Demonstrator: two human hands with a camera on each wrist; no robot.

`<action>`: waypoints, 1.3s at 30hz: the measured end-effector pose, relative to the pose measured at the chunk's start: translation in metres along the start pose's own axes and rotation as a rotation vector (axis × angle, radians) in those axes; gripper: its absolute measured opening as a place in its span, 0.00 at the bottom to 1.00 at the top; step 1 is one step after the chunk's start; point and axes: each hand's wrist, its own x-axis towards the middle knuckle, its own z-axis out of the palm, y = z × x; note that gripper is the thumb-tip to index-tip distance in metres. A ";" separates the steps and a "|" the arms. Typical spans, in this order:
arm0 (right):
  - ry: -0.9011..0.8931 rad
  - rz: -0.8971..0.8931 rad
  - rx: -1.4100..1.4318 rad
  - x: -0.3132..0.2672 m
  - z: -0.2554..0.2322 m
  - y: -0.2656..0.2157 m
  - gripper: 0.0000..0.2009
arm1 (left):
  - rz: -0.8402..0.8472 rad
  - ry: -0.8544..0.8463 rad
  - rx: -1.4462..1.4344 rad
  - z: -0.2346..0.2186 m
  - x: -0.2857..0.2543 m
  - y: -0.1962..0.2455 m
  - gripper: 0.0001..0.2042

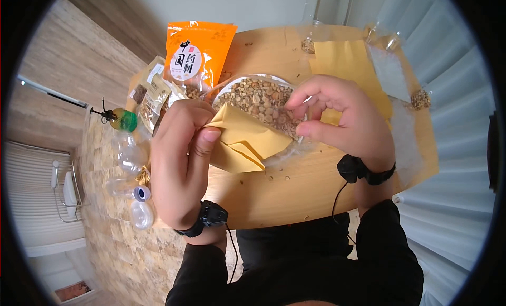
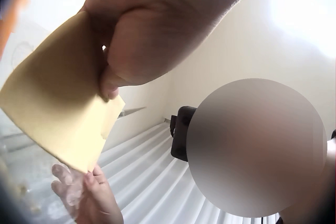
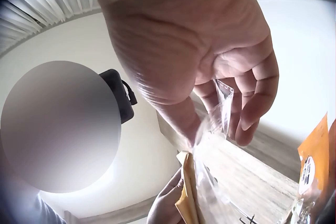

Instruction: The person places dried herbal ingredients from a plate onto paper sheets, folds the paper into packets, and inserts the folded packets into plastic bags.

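Observation:
My left hand [image 1: 182, 158] pinches a folded packet of yellow-brown paper [image 1: 247, 132] between thumb and fingers, its loose flap facing my body. On the other side, my right hand [image 1: 350, 116] has its thumb and curled fingers at a clear plastic bag [image 3: 212, 129]. In the right wrist view the film stretches between thumb and fingers, alongside the paper packet's edge [image 3: 187, 187]. Behind the packet lie brown dried slices [image 1: 255, 92] on a round white plate, partly covered by the packet and left hand.
A bright orange pouch [image 1: 211, 47] stands beyond the plate, with smaller packets [image 1: 155, 95] to its left. Yellow paper sheets [image 1: 342, 58], white sheets [image 1: 392, 74] and small clear containers [image 1: 420, 99] lie on the right. Along the left edge stand clear bottles [image 1: 132, 158] and a green-and-yellow spray bottle [image 1: 124, 120].

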 end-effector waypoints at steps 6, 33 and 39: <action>0.056 -0.108 -0.125 0.002 -0.003 0.003 0.07 | -0.028 0.000 0.052 0.005 0.000 0.004 0.06; 0.023 -0.097 0.002 0.006 0.003 0.013 0.05 | -0.176 0.219 -0.199 0.016 0.001 -0.016 0.11; 0.067 -0.080 -0.060 0.005 0.005 0.013 0.04 | -0.161 0.213 -0.208 0.025 0.001 -0.010 0.16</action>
